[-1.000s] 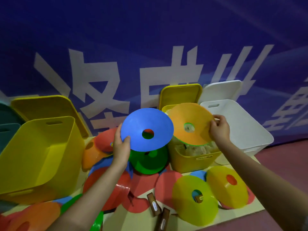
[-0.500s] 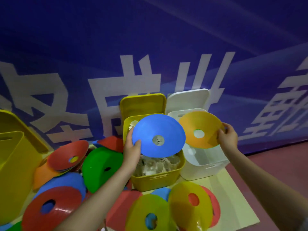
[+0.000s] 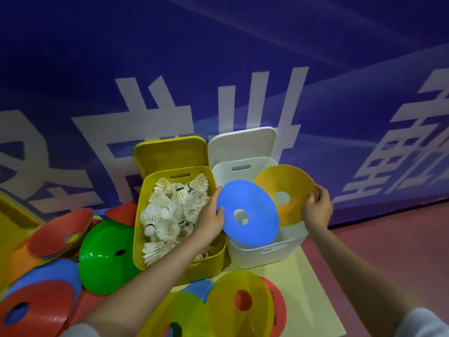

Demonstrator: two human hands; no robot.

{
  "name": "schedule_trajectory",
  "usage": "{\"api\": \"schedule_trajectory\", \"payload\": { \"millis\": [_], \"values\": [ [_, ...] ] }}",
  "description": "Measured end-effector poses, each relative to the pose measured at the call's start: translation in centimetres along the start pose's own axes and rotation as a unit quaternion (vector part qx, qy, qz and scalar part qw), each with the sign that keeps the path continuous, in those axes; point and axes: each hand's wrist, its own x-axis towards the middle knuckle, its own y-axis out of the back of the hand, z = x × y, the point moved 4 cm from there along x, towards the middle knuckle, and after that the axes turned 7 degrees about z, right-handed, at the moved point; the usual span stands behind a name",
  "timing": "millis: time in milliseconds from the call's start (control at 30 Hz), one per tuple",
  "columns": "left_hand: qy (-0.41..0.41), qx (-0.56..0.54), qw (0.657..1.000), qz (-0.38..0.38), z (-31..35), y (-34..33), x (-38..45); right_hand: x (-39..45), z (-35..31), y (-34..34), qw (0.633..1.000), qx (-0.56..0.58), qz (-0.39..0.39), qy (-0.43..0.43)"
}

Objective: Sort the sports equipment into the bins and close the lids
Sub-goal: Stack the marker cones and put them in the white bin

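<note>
My left hand (image 3: 211, 217) grips the left rim of a blue disc cone (image 3: 247, 212), tilted over the open white bin (image 3: 264, 254). My right hand (image 3: 317, 210) pinches the right rim of an orange disc cone (image 3: 289, 188), held over the same bin just behind the blue one. The white bin's lid (image 3: 243, 143) leans on the wall behind it. Left of it stands a small yellow bin (image 3: 209, 263) full of white shuttlecocks (image 3: 170, 215), its yellow lid (image 3: 170, 152) also propped upright.
Loose disc cones lie on the pale mat (image 3: 308, 288): green (image 3: 104, 259), red (image 3: 58, 229), blue (image 3: 48, 276), yellow (image 3: 238, 302) and others. The corner of a large yellow bin (image 3: 9, 215) shows at the far left. A blue banner wall (image 3: 218, 69) closes the back; red floor (image 3: 388, 251) lies to the right.
Both hands have carried their cones rightward, from over the yellow shuttlecock bin to over the white bin, and tilted them lower. The view has shifted right and closer.
</note>
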Motion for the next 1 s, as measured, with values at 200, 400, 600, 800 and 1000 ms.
{"api": "schedule_trajectory", "payload": {
  "millis": [200,400,600,800,1000],
  "values": [
    [-0.057,0.199,0.978,0.000,1.0,-3.4,3.2,0.1,0.3,0.0,0.999,0.031,0.026,0.019],
    [-0.073,0.256,0.964,-0.020,1.0,-5.3,7.5,1.3,-1.4,1.4,0.994,0.079,0.032,0.063],
    [-0.071,0.266,0.957,-0.090,-0.1,-7.9,11.2,5.4,-4.2,3.5,0.989,0.077,0.037,0.123],
    [0.013,0.231,0.958,-0.167,-2.8,-10.6,13.2,7.0,-2.7,2.9,0.992,0.050,0.018,0.112],
    [-0.074,0.272,0.955,-0.093,-0.9,-9.0,14.4,6.4,-1.5,-0.7,0.990,0.016,-0.070,0.119]
  ]
}}
